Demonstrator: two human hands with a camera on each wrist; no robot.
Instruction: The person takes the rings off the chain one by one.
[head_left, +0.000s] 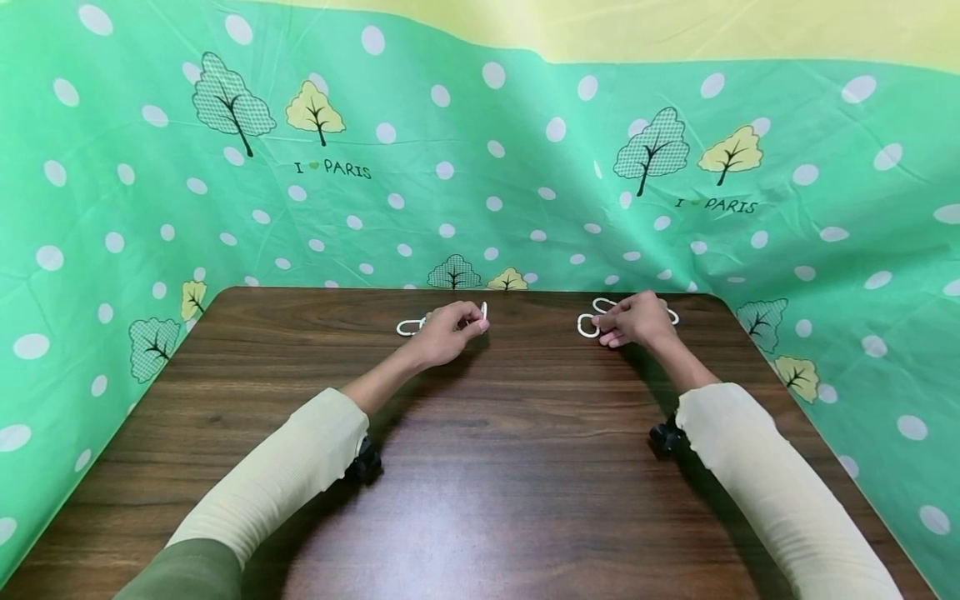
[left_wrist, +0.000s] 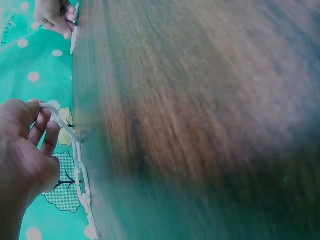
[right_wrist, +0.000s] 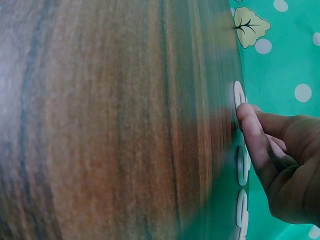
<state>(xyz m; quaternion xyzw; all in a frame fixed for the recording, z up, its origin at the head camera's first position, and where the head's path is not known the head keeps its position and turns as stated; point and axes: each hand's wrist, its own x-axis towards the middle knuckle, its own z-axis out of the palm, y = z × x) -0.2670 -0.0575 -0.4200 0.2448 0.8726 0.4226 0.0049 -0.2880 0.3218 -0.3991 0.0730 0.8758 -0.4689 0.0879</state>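
Note:
Toward the far edge of the table, my left hand point(head_left: 446, 335) pinches a white oval link point(left_wrist: 62, 121) between thumb and fingertips, holding it tilted up from the table. More white links point(left_wrist: 84, 175) lie below that hand in a row and look joined like a chain. Over to the right, my right hand point(head_left: 643, 320) grips the end of another white oval link point(right_wrist: 238, 92) with thumb and finger, low against the tabletop. Several other white links point(right_wrist: 242, 207) lie beside and beyond it, partly hidden by the hand. Whether those are joined, I cannot tell.
A dark brown wood-grain table point(head_left: 487, 433) spreads in front of me. Green polka-dot cloth point(head_left: 450, 183) with printed trees hangs behind it and along both sides. Each forearm wears a pale sleeve point(head_left: 285, 467) with a black mount point(head_left: 365, 462) beneath the wrist.

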